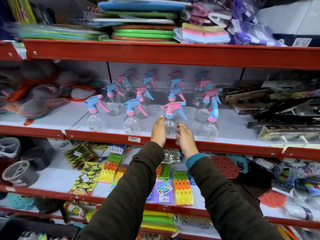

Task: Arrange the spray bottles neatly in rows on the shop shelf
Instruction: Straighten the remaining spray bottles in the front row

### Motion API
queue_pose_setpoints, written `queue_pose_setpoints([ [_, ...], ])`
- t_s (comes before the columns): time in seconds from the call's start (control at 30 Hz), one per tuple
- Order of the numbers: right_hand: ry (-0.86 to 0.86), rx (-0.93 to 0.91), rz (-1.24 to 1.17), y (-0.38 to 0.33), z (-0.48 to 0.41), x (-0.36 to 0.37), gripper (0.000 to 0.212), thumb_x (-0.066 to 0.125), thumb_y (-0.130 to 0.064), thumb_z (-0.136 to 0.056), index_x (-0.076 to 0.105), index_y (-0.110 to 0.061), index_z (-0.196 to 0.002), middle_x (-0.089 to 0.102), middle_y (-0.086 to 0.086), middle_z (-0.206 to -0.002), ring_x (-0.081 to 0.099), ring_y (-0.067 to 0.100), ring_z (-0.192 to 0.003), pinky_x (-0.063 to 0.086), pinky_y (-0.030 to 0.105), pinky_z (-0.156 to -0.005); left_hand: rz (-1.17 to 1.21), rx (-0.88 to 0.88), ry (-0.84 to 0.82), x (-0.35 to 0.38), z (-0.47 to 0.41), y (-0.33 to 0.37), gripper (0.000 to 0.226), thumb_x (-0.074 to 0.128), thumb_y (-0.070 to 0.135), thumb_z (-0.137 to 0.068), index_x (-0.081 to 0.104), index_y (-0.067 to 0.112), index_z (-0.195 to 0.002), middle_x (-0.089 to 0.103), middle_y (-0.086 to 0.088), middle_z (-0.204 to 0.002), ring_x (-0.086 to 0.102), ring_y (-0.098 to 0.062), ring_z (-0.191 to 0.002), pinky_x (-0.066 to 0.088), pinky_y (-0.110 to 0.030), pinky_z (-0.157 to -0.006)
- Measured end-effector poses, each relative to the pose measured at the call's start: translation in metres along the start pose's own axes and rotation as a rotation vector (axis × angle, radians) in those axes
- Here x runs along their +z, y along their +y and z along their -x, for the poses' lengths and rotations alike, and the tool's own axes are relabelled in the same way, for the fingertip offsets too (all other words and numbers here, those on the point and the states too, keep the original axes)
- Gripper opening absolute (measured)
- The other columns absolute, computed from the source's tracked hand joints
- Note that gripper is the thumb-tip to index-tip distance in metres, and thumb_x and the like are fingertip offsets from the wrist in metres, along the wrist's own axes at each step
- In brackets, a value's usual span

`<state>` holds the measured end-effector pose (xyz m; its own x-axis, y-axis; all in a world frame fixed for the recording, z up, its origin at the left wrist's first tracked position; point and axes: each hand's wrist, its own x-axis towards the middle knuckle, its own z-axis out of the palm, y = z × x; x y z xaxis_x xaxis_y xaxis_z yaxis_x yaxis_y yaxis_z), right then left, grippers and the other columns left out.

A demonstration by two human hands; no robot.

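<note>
Several clear spray bottles with pink and blue trigger heads stand in loose rows on the white middle shelf (103, 135). At the front, a pink-headed spray bottle (170, 124) stands upright between my hands. My left hand (158, 131) lies flat against its left side, and my right hand (186, 139) cups its right side with curled fingers. Front-row neighbours are a blue-headed bottle (130, 122) to the left, another (94, 120) further left, and one (210, 129) to the right whose head faces a different way.
Round mirrors (41, 104) lie at the left end of the same shelf, and dark boxed goods (277, 110) crowd the right end. The shelf above holds stacked trays (143, 34). Peg packs (183, 187) lie on the shelf below.
</note>
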<state>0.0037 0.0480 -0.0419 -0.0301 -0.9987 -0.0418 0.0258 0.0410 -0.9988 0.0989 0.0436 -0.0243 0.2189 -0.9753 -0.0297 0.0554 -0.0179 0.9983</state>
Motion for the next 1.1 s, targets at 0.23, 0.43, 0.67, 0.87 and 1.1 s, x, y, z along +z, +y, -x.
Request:
queue_pose_setpoints([
  [0.23,-0.017,-0.014,0.004,-0.003,-0.001,-0.002,0.05,0.036,-0.017,-0.099,0.04,-0.016,-0.149,0.041,0.003,-0.159,0.045,0.016,-0.137,0.033,0.042,-0.123,0.001,0.037,0.02,0.004,0.002,0.0,0.053,0.03,0.04,-0.1,0.039,0.014,-0.145,0.036,-0.006,-0.156,0.032,-0.02,-0.144,0.021,-0.029,-0.116],
  [0.43,0.001,-0.026,-0.023,-0.006,0.011,-0.016,0.047,0.036,-0.017,-0.101,0.041,-0.013,-0.148,0.043,0.003,-0.155,0.041,0.02,-0.143,0.035,0.038,-0.12,0.01,0.093,0.136,0.007,0.016,-0.005,0.055,0.034,0.041,-0.098,0.033,0.017,-0.148,0.029,-0.003,-0.159,0.028,-0.018,-0.146,0.018,-0.031,-0.119],
  [0.67,0.137,-0.128,-0.148,0.009,0.044,-0.051,0.04,0.035,-0.011,-0.102,0.055,-0.01,-0.136,0.056,0.007,-0.139,0.052,0.017,-0.125,0.047,0.037,-0.109,0.089,0.249,0.418,0.031,0.049,-0.027,0.03,0.041,0.03,-0.098,0.056,0.015,-0.12,0.052,-0.005,-0.127,0.043,-0.022,-0.125,0.032,-0.034,-0.108],
  [0.87,0.386,-0.178,-0.196,0.016,0.047,-0.099,0.038,0.037,-0.012,-0.098,0.062,-0.014,-0.127,0.06,0.008,-0.134,0.056,0.019,-0.12,0.048,0.036,-0.103,-0.025,0.325,0.156,0.085,0.068,-0.043,0.027,0.041,0.023,-0.098,0.059,0.016,-0.117,0.056,-0.005,-0.128,0.049,-0.018,-0.121,0.036,-0.03,-0.105],
  [1.1,0.244,-0.076,-0.006,0.019,-0.018,-0.136,0.065,0.044,-0.041,-0.076,0.058,-0.02,-0.136,0.055,0.002,-0.148,0.049,0.02,-0.139,0.034,0.046,-0.122,-0.025,0.126,-0.052,0.125,0.053,-0.018,0.048,0.034,0.031,-0.099,0.042,0.014,-0.142,0.037,-0.007,-0.154,0.032,-0.019,-0.144,0.021,-0.037,-0.122],
])
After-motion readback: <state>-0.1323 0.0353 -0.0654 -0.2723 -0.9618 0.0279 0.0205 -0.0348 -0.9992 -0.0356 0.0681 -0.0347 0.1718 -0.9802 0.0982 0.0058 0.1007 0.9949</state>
